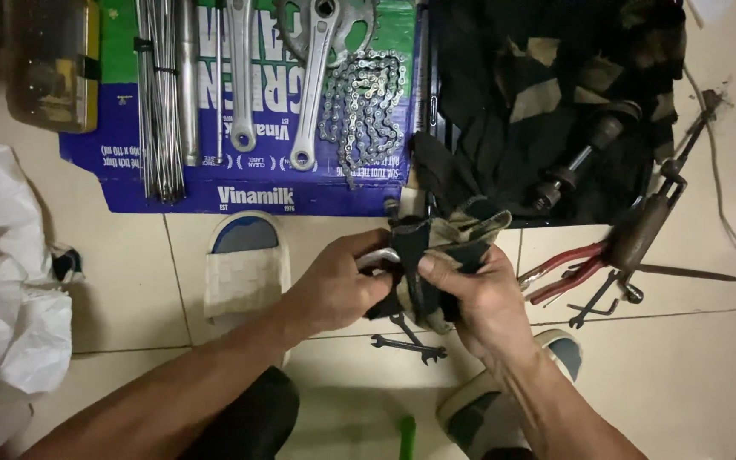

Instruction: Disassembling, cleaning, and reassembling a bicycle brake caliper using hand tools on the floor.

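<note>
Dark rag (423,255) is bunched up above the floor tiles, left hand (334,285) clamped on it along with a shiny metal part (378,257), right hand (479,294) pinching its edge. Looks mid-wipe to me. Wrenches (406,341) lie right underneath, pliers (568,268) nearby, chain (364,106) and crank (313,85) on the cardboard (215,192).

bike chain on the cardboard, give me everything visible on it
The bicycle chain is a silver-grey metal roller chain, off the bike and lying loose in folded loops, one end trailing toward the near edge. It looks dull rather than shiny. It rests on the flattened blue and green cardboard box, right of the crank arm, whose chainring its upper loops reach; contact is unclear. Neither hand touches it.
</note>
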